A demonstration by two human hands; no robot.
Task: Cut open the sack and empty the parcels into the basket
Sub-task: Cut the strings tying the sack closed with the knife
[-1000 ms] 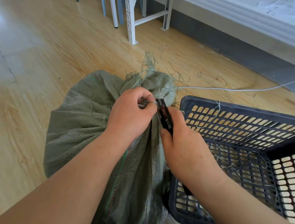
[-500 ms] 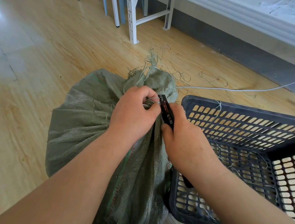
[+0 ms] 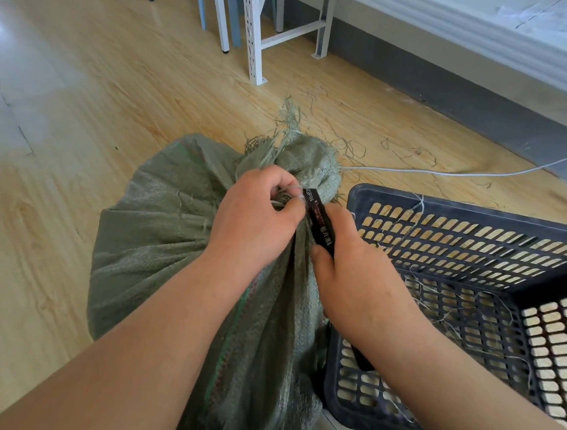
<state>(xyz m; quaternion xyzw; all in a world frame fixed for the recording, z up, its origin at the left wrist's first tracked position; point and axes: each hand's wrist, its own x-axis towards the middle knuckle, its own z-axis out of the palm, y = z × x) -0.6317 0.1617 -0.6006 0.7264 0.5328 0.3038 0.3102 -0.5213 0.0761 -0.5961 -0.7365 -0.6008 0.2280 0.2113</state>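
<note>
Left hand [image 3: 254,219] pinches the tie at the gathered neck of the green woven sack [image 3: 177,240], fingers curled round a pale loop of cord just under the frayed topknot. Right hand [image 3: 355,279] grips a black cutter [image 3: 320,223], its tip set against the neck right beside the left fingertips. Blade itself not visible; cannot tell whether it has bitten into the tie.

Sack stands on the wood floor, still closed, leaning against the near-left corner of the dark slatted basket [image 3: 480,218]. No parcels visible; the basket holds only stray threads.

Judgement: step in hand is severing the tie. To do it well, keep the cord pulled taut and lifted off the fabric, so the edge meets cord and not cloth or contents. Stroke should run away from the pinching fingers, which sit very close. Short, controlled pull is best. Loose fibres may snag the edge.
</note>
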